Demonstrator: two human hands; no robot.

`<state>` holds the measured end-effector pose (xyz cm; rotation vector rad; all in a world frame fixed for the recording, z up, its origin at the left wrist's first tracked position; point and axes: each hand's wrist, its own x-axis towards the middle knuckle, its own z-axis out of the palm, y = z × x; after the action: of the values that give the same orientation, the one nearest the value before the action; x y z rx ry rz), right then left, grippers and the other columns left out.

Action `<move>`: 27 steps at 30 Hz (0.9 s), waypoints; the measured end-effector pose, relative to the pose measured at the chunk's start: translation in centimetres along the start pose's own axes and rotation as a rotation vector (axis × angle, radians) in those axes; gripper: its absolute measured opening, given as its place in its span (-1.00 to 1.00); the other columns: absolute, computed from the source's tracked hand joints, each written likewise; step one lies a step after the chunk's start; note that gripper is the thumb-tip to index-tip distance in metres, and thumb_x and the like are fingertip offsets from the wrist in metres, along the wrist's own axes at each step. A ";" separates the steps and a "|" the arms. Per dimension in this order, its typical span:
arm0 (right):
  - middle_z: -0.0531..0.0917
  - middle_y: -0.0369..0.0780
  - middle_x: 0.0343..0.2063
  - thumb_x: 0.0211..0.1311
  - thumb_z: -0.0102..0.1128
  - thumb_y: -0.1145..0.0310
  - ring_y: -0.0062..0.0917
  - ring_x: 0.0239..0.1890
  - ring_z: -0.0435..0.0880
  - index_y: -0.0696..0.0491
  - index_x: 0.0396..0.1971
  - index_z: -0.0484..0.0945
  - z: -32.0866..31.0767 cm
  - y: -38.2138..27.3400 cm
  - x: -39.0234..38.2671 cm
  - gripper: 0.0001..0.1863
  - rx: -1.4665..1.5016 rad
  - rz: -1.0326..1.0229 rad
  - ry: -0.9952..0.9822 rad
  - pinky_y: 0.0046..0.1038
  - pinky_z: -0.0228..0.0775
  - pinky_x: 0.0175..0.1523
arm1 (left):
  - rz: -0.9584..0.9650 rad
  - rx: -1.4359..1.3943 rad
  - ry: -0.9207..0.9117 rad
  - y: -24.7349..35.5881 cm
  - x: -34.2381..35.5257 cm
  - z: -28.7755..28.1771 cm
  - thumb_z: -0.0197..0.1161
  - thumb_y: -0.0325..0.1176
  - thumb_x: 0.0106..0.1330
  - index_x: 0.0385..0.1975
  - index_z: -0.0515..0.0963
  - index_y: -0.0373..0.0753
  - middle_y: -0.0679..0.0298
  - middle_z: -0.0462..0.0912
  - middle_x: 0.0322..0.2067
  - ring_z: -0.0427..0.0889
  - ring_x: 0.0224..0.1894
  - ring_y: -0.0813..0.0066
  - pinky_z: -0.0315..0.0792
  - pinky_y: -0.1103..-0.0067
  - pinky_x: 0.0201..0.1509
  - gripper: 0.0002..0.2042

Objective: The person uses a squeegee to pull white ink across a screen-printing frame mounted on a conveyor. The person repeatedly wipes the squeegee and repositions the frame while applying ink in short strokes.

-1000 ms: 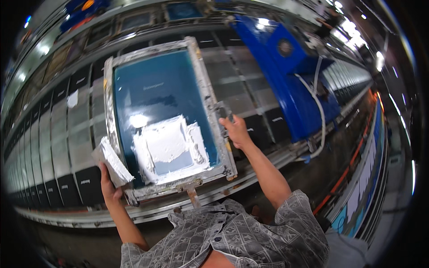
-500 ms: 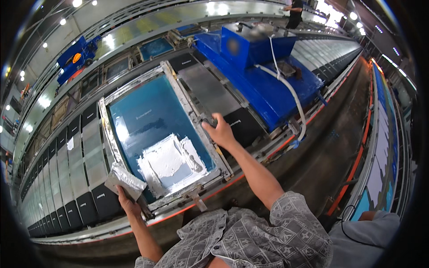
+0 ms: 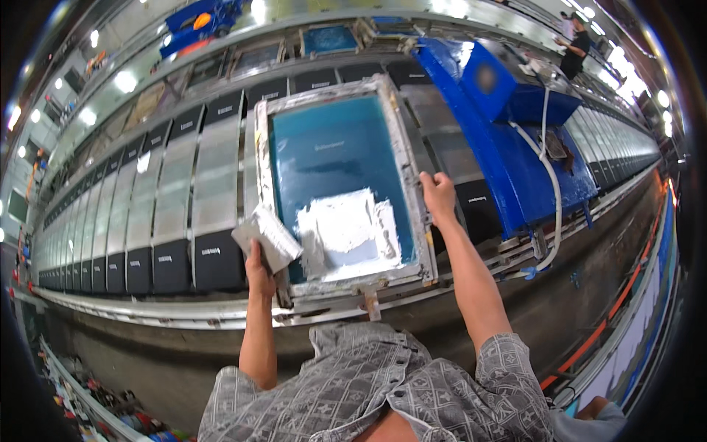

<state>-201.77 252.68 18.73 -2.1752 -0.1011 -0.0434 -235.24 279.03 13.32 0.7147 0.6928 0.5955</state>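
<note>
Head view: the left hand, lower left of centre, is clamped on a white-smeared squeegee at the printing screen's left rail. The right hand grips that frame's right rail, right of centre. White ink covers the screen's lower mesh; a blue machine stands upper right.

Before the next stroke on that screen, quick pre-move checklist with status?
1. Left hand has a firm hold on the squeegee: ok, fingers are wrapped around its lower end.
2. Right hand steadies the screen frame: ok, it grips the right rail.
3. White ink is on the mesh: ok, a patch sits in the lower half of the blue mesh.
4. Squeegee blade is on the mesh: not ok, it is over the frame's left rail.
5. Frame is seated flat on the pallet: cannot tell.
6. Blue machine is apart from the right hand: ok.
</note>
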 end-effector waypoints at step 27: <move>0.67 -0.09 -0.26 0.12 0.22 0.21 -0.32 -0.21 0.67 0.10 -0.17 0.59 3.9 5.7 0.5 -0.67 0.161 -0.097 -0.198 -0.38 0.47 -0.04 | 0.580 1.845 -0.489 -2.6 -3.4 13.2 0.38 -0.46 -0.16 -0.42 0.64 -0.10 0.32 0.65 -0.43 0.57 -0.35 0.25 0.41 0.37 -0.24 -0.77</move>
<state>-200.76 252.74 11.87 -2.0084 -0.3120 0.1214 -226.98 270.06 19.88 2.7284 0.3970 0.0932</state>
